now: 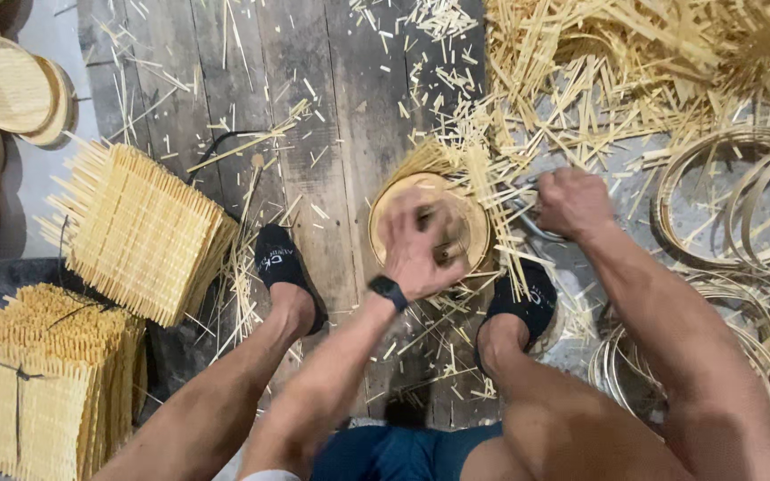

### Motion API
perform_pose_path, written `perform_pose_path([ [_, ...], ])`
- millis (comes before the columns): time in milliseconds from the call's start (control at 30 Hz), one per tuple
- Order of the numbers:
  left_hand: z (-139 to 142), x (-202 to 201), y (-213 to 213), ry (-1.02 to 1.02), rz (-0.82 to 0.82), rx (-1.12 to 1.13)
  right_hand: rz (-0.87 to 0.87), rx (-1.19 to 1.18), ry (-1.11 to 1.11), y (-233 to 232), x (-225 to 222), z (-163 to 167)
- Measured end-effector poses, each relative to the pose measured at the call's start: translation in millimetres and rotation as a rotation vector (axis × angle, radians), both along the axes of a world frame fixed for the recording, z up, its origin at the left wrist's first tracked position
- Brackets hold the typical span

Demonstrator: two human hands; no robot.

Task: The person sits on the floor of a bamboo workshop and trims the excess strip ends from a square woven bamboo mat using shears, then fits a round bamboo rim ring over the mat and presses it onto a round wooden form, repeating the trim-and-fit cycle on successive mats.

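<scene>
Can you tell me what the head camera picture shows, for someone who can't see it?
Seen from above, a seated person's left hand presses on a round woven bamboo tray between their feet, while the right hand grips something hidden among loose bamboo strips. Stacks of woven mats lie left, bamboo hoops right.

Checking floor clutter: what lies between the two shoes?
In the head view, between the left shoe and right shoe: plank floor strewn with bamboo slivers, crossed by the left forearm.
</scene>
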State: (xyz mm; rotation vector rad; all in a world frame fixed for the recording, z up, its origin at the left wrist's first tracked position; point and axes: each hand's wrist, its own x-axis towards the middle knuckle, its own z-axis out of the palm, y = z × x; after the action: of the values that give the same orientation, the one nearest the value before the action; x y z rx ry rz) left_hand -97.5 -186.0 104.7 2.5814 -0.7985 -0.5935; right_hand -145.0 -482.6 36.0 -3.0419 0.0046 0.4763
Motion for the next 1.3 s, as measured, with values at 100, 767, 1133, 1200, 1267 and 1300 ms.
perform_pose_path([
  [100, -7.7, -22.3, -21.1, 0.006, 0.536, -0.193, -0.031, 0.026, -0.06, -2.0, -2.8, 5.8],
  [767, 12.1, 17.4, 4.0, 0.102, -0.232, -0.012, -0.021, -0.057, 0.302, 2.5, 18.9, 41.2],
  [1133, 9.3, 39.1, 11.1, 0.106, -0.578, 0.04, -0.067, 0.109, 0.121, -17.7, 13.9, -4.8],
  [1200, 4.1, 41.4, 14.0, 0.179, -0.582, 0.026, -0.237, 0.135, 0.094, -41.8, 2.1, -17.7],
  [1267, -8.1, 42.8, 16.3, 0.309, -0.361, -0.108, -0.474, 0.165, 0.028, -67.7, -11.4, -30.6],
  [1300, -16.7, 43.5, 16.6, 0.367, -0.252, -0.179, -0.585, 0.159, 0.011, -76.7, -16.8, -37.4],
])
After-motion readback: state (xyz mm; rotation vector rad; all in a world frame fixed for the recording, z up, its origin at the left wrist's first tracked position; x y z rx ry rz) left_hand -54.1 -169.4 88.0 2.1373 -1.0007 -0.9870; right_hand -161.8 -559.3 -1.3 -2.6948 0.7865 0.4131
